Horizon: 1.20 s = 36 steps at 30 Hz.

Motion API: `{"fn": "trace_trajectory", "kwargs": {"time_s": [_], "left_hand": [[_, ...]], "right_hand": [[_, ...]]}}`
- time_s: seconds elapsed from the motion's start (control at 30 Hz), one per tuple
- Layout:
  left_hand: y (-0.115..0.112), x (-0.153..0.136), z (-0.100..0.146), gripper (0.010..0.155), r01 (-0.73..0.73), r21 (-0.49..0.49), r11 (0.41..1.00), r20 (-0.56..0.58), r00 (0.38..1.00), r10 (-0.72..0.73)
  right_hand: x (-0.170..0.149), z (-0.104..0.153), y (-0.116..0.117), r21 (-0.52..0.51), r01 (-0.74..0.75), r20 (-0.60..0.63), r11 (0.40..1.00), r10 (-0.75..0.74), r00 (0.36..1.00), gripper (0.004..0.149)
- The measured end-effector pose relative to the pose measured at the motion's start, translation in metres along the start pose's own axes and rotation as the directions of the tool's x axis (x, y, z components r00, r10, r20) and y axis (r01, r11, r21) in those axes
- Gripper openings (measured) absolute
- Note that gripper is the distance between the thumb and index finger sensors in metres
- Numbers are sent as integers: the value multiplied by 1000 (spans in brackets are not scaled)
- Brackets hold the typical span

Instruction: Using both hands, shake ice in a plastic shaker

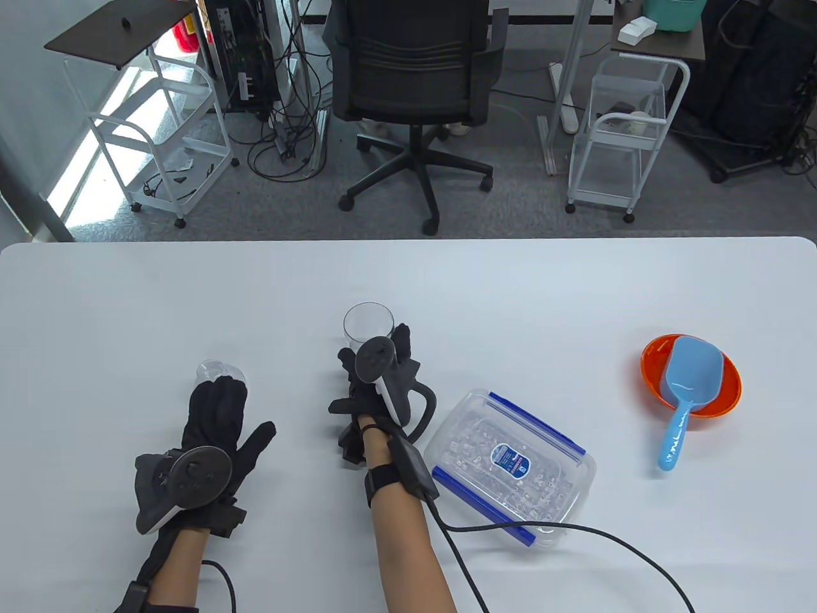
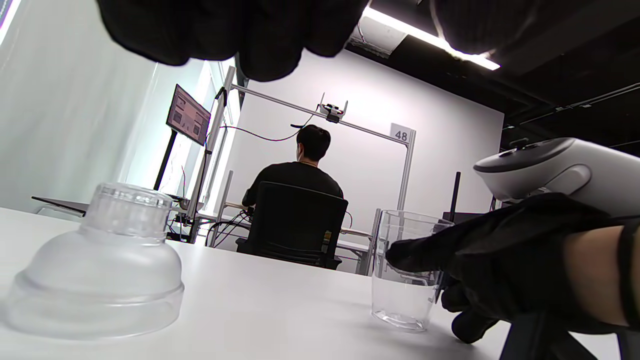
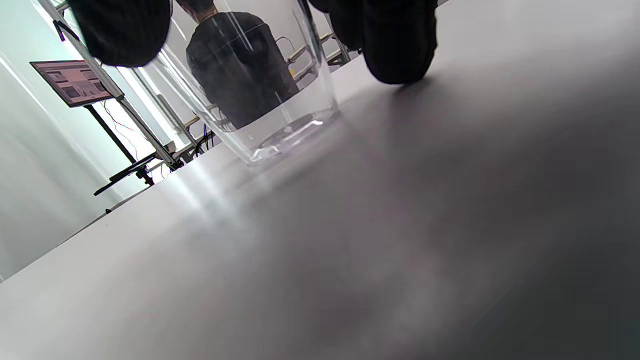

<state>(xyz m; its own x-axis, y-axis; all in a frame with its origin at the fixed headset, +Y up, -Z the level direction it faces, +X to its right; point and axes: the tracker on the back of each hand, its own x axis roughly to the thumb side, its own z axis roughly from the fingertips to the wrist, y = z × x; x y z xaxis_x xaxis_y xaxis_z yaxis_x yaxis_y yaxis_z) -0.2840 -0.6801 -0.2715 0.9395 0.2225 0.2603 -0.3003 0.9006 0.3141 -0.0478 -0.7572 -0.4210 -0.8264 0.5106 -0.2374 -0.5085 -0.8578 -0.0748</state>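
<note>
The clear plastic shaker cup (image 1: 368, 321) stands upright and empty on the white table (image 1: 127, 306), left of centre. My right hand (image 1: 376, 373) is wrapped around its near side; in the left wrist view a finger (image 2: 415, 252) lies on the cup's wall (image 2: 405, 290), and in the right wrist view the fingers (image 3: 395, 45) flank the cup (image 3: 270, 100). The domed clear shaker lid (image 1: 214, 369) stands on the table to the left. My left hand (image 1: 223, 408) hovers open over it; its fingers (image 2: 240, 30) hang above the lid (image 2: 105, 260) without touching.
A clear lidded box of ice (image 1: 510, 469) with blue clips lies right of my right forearm. An orange bowl (image 1: 651, 357) holding a blue scoop (image 1: 692, 383) sits at the far right. Glove cables trail off the front edge.
</note>
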Motion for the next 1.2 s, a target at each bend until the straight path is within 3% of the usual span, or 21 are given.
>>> {"fn": "trace_trajectory", "kwargs": {"time_s": [0.23,0.37,0.6,0.77,0.87,0.97,1.07,1.2], "left_hand": [[1,-1,-1,77,-4,8,1000,-3,1000,4],[2,-1,-1,77,4,13,1000,4,1000,-4],[3,0,0,77,32,22,999,16,999,-33],[11,-2,1,78,46,51,998,21,999,-47],[12,-3,3,78,36,58,998,20,999,-37],[11,-2,4,83,69,48,996,-34,997,-67],[11,-1,4,85,100,10,995,-43,994,-99],[5,5,3,85,66,-35,997,-50,996,-68]], "right_hand": [[-4,3,-6,-4,68,-9,998,-68,998,103],[2,8,-23,-19,142,23,990,-141,990,104],[45,24,-90,-66,255,168,965,-241,956,103],[61,47,-152,-172,156,413,973,-72,908,95],[46,58,-185,-288,-23,487,957,167,858,91],[9,60,-205,-327,-231,461,916,368,808,85],[-35,59,-213,-278,-332,417,901,425,803,85],[-104,54,-217,-109,-346,383,932,360,850,83]]}}
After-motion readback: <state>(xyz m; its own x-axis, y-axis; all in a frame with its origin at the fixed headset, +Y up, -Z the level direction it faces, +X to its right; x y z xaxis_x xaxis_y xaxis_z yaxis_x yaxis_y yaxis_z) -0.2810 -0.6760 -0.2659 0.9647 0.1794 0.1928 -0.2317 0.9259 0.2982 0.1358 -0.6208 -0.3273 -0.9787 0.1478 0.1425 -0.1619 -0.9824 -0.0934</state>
